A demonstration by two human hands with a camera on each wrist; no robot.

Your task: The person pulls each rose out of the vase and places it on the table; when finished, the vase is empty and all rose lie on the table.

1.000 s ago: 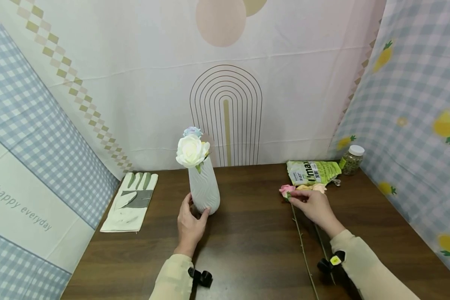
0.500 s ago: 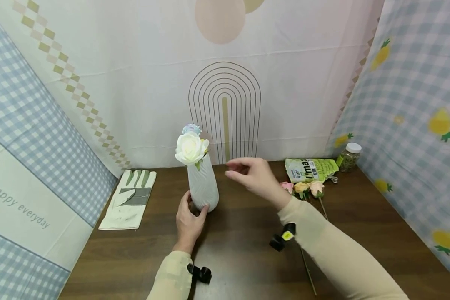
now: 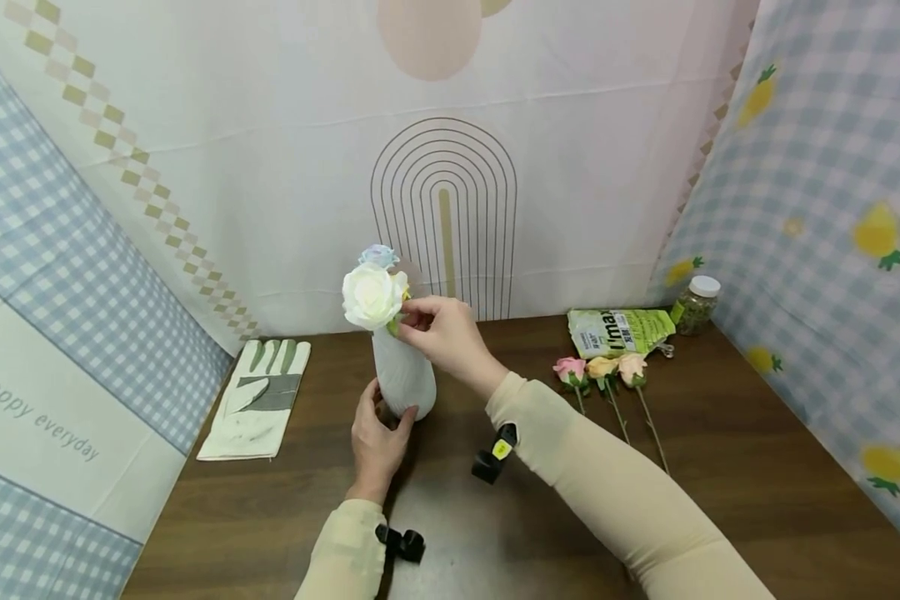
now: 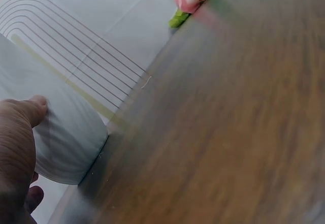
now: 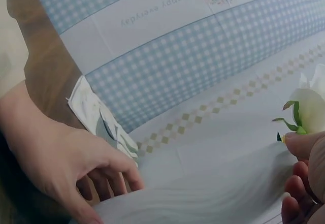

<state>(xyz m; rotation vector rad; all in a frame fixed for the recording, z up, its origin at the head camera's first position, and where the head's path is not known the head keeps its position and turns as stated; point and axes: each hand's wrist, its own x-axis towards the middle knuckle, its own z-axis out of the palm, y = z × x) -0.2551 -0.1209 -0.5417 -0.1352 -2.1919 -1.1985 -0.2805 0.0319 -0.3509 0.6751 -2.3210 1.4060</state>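
Left hand grips the lower body of the pale, ribbed vase, thumb on the right side, fingers curled round the left. Vase is left of center on the dark wood-grain surface, base touching it in the left wrist view. White rose sits at the vase mouth, light blue flower just beyond it, some yellow petals on the right.

Right hand is at the mouth, thumb and fingers bent in, close together, thumb tip at the green under the white rose. Can't tell whether it pinches the stem; fingertips partly hidden.

Right part of surface: pink rose, yellow rose and pale peach rose lie side by side, heads far, stems pointing near; right sleeve crosses over some stems. Green-and-white packet just beyond the heads, small metal piece near its right end, too small to identify. White-lidded jar far right, beside packet.

White-and-green glove lies flat at left, finger end far. Printed white cloth behind, blue gingham cloth on left side.
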